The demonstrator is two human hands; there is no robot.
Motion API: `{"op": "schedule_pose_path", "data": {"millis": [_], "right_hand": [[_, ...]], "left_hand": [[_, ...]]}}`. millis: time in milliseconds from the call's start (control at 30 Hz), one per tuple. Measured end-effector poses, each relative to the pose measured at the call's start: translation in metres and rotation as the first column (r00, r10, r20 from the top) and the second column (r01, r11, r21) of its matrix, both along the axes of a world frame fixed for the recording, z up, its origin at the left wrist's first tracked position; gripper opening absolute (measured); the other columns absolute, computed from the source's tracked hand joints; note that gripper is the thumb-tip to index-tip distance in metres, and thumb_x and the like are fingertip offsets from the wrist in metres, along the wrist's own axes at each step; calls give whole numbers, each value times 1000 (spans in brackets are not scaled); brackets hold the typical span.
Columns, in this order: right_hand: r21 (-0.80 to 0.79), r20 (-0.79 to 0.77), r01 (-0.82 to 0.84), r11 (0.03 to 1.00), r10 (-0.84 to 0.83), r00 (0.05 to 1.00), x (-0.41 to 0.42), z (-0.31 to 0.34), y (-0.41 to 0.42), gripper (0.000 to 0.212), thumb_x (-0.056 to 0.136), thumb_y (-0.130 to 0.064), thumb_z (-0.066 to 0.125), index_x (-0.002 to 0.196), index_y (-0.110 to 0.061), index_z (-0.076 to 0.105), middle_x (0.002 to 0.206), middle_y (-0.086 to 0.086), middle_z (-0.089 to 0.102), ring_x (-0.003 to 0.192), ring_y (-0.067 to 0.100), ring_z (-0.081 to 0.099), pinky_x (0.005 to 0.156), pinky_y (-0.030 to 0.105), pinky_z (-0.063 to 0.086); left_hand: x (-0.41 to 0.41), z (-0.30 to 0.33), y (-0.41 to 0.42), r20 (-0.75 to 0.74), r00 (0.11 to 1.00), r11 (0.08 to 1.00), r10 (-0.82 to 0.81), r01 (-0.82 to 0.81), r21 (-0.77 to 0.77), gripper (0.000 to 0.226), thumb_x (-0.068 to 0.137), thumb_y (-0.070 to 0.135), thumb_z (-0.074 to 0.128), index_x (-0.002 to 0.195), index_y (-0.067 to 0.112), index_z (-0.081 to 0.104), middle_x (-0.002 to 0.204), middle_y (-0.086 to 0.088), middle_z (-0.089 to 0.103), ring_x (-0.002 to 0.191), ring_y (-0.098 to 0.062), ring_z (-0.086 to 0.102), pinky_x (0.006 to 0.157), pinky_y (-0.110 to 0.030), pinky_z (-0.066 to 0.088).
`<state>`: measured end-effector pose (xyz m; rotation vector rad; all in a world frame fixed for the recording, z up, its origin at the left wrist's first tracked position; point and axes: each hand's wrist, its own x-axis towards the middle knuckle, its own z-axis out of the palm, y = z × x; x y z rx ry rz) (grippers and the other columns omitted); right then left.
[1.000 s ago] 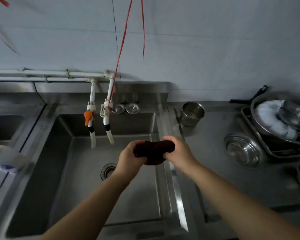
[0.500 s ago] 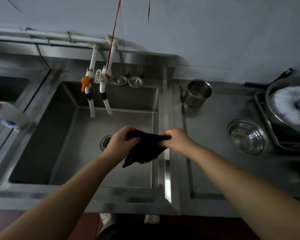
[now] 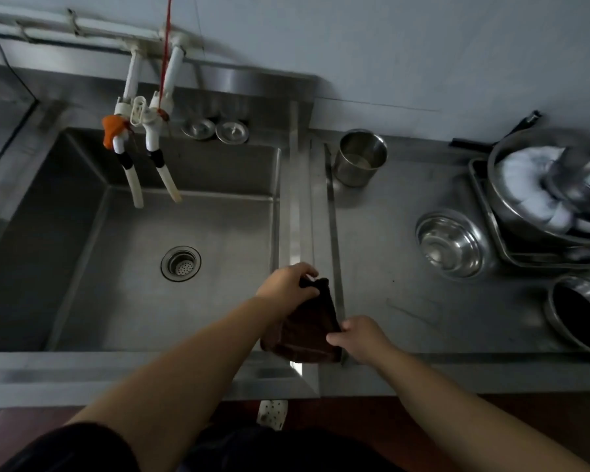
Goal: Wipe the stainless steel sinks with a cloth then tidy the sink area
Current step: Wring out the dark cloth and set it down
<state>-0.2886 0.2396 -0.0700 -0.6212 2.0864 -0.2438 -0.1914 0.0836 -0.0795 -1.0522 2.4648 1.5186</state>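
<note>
From the head view, a dark cloth [image 3: 307,327] hangs stretched between both hands over the near end of the ridge that divides the sink [image 3: 82,267] from the counter [image 3: 406,301] on the right. The left hand [image 3: 286,284] pinches its far corner with curled fingers, and the right hand [image 3: 358,337] pinches its near right edge. The cloth looks soft, light and limp, with a napped surface; it will probably fold and sag wherever it is unsupported, so bunching it into one palm or spreading it flat under the fingers seems the best hold for wiping. It may be damp, though that cannot be told. In the sink, the drain [image 3: 180,264] sits mid-floor, and two hoses [image 3: 150,180] dangle from the taps [image 3: 135,122] at the far left, likely to brush an arm that wipes the far wall. Two strainer lids [image 3: 215,130] rest on the far ledge. On the counter stand a steel cup [image 3: 361,157] at the far side, a bowl [image 3: 452,245] to the right, a dark pot [image 3: 579,315] nearer, and a tray [image 3: 484,199] with stacked pans at the far right; these would need lifting to wipe beneath them.
</note>
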Motion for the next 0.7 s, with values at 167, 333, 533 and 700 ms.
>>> {"op": "schedule_pose_path", "data": {"millis": [167,333,533,700], "right_hand": [[-34,7,-5,999,5,1000,-9,-10,15,43,83,-28,64,52,-18,36,51,-2,31,44,9,35,48,24,24],[-25,-141,-141,990,136,981,-21,-14,9,36,87,-42,56,62,-16,53,53,-3,43,49,9,44,51,25,33],[-104,-7,5,995,-6,1000,-26,-22,-13,20,90,-30,59,90,-11,62,81,3,62,74,15,60,68,27,47],[-164,27,229,960,-227,973,-12,-28,-26,23,80,-19,72,93,-14,53,92,1,59,80,12,57,62,20,43]], "left_hand": [[0,5,-20,-12,996,995,85,-85,-46,37,88,24,60,124,25,55,114,5,61,98,-10,57,80,-22,42],[42,10,-53,-2,969,965,245,-245,-91,27,90,22,58,117,21,59,96,5,64,81,-15,61,66,-25,44],[66,-14,-36,161,945,959,283,-280,-44,30,86,32,64,114,22,60,94,4,64,75,-12,59,67,-25,45],[52,-42,6,288,938,954,193,-248,170,72,72,53,72,127,15,44,100,3,59,83,-13,59,60,-21,43]]}}
